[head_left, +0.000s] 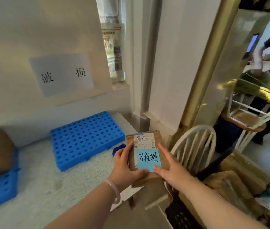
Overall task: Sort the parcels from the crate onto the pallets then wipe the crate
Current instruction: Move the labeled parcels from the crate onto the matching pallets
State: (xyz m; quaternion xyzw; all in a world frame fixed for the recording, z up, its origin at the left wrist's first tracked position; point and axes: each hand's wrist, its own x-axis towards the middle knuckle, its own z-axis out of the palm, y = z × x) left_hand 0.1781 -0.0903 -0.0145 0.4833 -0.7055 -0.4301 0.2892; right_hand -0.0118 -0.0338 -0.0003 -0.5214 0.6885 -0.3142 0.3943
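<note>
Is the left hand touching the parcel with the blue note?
Touching. The head view shows the left hand gripping the parcel: thumb lies on its front by the blue note, a finger runs up its left edge.

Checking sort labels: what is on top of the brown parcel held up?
On the parcel: a white shipping label with a barcode and, overlapping its lower edge, a blue handwritten sticky note, which hides whatever is beneath it.

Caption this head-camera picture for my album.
Left hand grips a brown parcel bearing a blue note, right hand steadying it, beside a blue pallet.
</note>
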